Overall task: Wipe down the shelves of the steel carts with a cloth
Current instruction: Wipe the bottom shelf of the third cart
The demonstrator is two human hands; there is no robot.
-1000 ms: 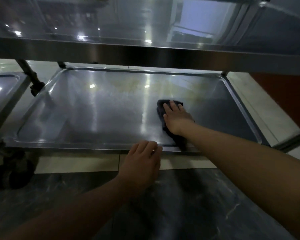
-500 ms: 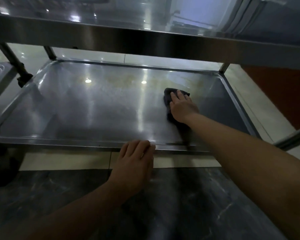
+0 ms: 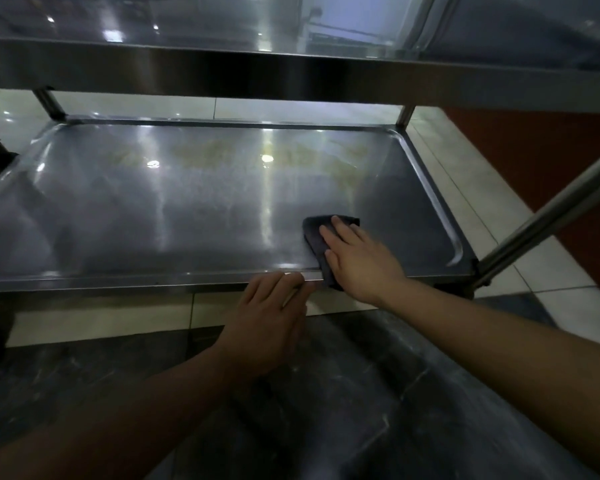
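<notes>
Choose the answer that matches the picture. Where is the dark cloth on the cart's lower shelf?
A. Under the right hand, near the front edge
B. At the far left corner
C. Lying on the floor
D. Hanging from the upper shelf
A: the dark cloth lies flat under the right hand, close to the lower shelf's front edge.

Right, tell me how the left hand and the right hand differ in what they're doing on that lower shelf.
The right hand lies flat, fingers spread, pressing the dark cloth onto the lower shelf; the left hand holds no cloth. The right hand reaches in over the shelf surface, while the left hand stops at the front rim, fingers curled on its edge. The right hand looks brighter lit, the left hand shadowed. Both are bare and palm down.
</notes>
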